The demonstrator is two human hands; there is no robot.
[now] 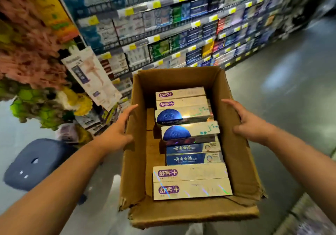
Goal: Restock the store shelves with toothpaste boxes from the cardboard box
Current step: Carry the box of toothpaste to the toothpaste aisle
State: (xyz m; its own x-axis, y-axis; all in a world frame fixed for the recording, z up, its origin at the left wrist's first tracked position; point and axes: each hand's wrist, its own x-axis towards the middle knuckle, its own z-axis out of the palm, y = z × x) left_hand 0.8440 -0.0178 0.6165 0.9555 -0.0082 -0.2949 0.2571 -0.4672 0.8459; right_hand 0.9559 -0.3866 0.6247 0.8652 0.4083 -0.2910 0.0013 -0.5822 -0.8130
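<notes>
Two bare forearms enter from the lower corners of the frame. The left hand (118, 131) lies flat against the outer left wall of the cardboard box (136, 162), fingers extended. The right hand (249, 123) presses the right wall from the opposite side, fingers likewise stretched out along the rim. Neither hand curls round anything; the box is carried between the two palms, at centre frame.

The box is open at the top, with four flaps spread outward; the near flap is torn at its edges. Inside, eight toothpaste boxes (192, 159) are visible, lying flat in one column along the right wall. They form four pairs, far to near: the far white-and-purple pair (181, 93), the blue-dome pair (189, 131), the dark-blue pair (192, 148), and the near white-and-purple pair (190, 173). A strip of bare box bottom shows to their left. Whether more lie beneath cannot be told.

The store shelves (181, 25), blurred, fill the upper frame, stocked with cartons and edged with yellow price tags (156, 3). One blue stool (36, 162) stands at lower left on the grey floor (291, 89). Artificial flowers (27, 43) occupy the upper left.
</notes>
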